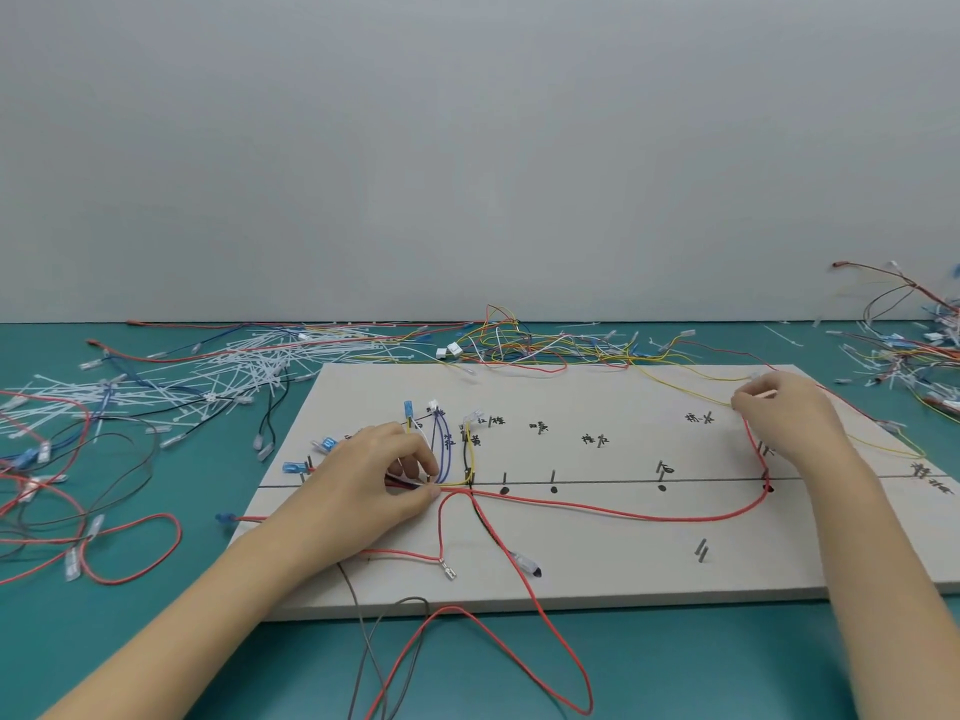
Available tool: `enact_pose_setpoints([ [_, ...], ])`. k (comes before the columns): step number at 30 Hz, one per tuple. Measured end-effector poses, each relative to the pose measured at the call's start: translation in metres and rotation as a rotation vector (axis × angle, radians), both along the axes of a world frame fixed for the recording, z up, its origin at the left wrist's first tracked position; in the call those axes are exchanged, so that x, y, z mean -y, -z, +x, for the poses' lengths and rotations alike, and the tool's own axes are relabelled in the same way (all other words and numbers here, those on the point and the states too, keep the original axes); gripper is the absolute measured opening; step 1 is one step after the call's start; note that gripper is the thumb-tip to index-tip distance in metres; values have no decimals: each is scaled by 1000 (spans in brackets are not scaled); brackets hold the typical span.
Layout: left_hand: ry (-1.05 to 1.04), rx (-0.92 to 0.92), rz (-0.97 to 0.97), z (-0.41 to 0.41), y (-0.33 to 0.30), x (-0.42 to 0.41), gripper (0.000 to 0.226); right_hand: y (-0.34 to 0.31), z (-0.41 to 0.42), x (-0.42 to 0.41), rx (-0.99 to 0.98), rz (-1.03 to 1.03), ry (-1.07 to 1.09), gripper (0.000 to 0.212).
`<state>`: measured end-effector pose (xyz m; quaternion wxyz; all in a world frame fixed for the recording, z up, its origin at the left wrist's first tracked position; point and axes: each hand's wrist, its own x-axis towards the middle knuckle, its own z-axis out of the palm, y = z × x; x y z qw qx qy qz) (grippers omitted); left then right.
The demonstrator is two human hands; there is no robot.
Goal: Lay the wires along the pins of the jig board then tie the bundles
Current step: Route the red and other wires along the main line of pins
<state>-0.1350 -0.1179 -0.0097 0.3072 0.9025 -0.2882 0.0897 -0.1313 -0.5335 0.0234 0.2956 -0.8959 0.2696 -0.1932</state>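
A green table (156,641) runs up to a plain grey wall (467,148), and most of the middle of it is taken up by a pale board (597,563) lying flat, marked with a long black line and small handwritten labels. Short metal pins (554,476) stand along that line and elsewhere on the board.

Off to the left lies a scatter of white cable ties (234,366) mixed with loose wires, another tangle of wires (519,340) sits behind the board's far edge, and a further heap (914,350) is at the right.

A long red wire (623,513) sags in a shallow curve just below the black line, running from one hand to the other and bending up around a pin near the right end.

The left hand (374,475) rests on the board's left part, fingers curled, thumb and forefinger pinching the red wire together with a small bundle right at the line; blue and yellow wires (452,449) loop just beside its fingertips. The right hand (784,407) is near the board's far right corner, fingertips pressed together, pinching the red wire's upper end, with a thin yellow wire (675,384) passing right at its fingers.
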Motion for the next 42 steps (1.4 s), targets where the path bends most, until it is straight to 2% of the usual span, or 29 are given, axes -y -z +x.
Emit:
enact_pose_setpoints([
  [3,3,4,4,0,-1,0,9,4,6,-6,17,-52,-30,11],
  [5,5,12,7,0,0,0,10,9,12,-10,-38,-105,-55,16],
  [11,18,33,14,0,2,0,8,26,27,-26,-411,-415,-12,41],
  [16,19,19,15,2,4,-1,7,28,39,-33,-485,-451,53,47],
  [22,16,12,4,1,3,-1,7,17,53,-28,-554,-386,94,53],
  [29,7,16,-7,1,3,0,7,12,61,-14,-513,-319,104,51],
  [32,12,3,-24,0,1,1,8,15,62,-18,-431,-378,139,46],
  [36,0,-51,-101,0,-7,2,8,14,61,-34,-327,-475,109,24],
  [39,-35,-93,-252,1,-20,-4,8,11,59,-51,-143,-348,-56,7],
  [42,-76,-186,-315,7,-37,-22,9,11,50,-79,-42,-237,-176,31],
])
